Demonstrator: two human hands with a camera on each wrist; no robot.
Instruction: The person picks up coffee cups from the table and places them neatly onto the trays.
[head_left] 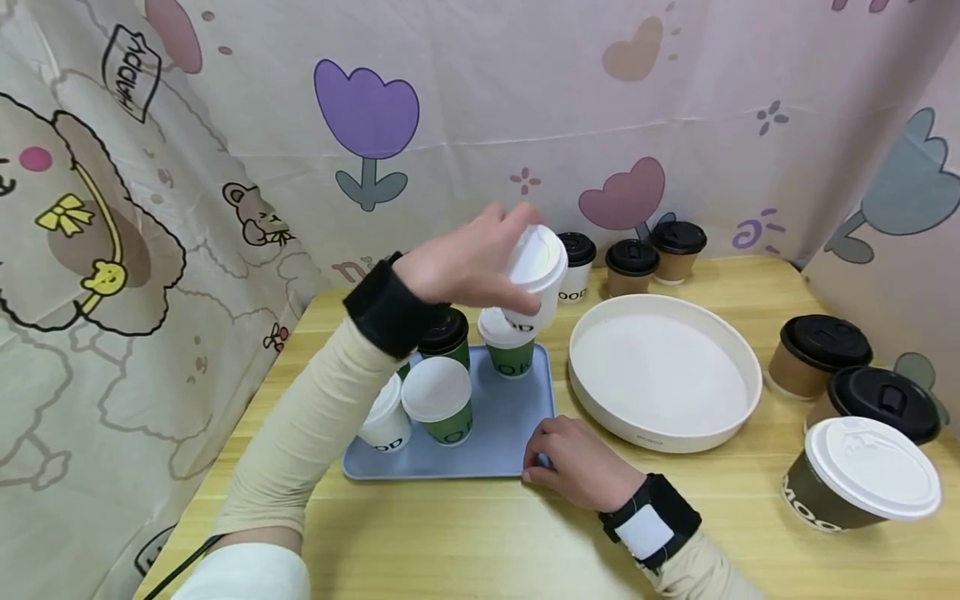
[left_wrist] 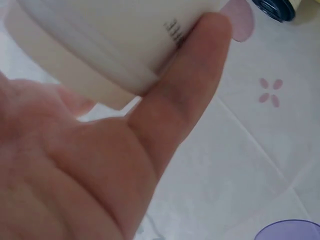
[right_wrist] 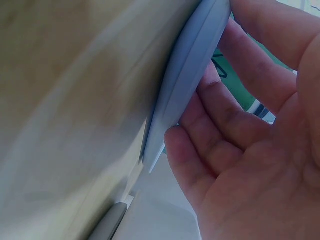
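Here, the left hand's (head_left: 468, 262) fingers and thumb grip a white cup (head_left: 542, 287) with a white lid, holding it up over the far right part of a blue tray (head_left: 510, 417); whether it touches the white-lidded green cup (head_left: 512, 360) just below it, the views do not settle. The right hand's (head_left: 585, 462) fingers curl over the tray's near right corner, pressed against the rim. On the tray, to the left, stand another white-lidded green cup (head_left: 442, 408), a second white cup (head_left: 386, 427) partly behind the forearm, and a black-lidded green cup (head_left: 446, 335). Just right of the tray sits a round white dish (head_left: 663, 367), with three black-lidded cups (head_left: 632, 267) behind it. Farther right, two more black-lidded cups (head_left: 817, 354) stand near a dark cup (head_left: 832, 496) with a white lid, all on a wooden table (head_left: 420, 533) before a printed cloth (head_left: 480, 100).
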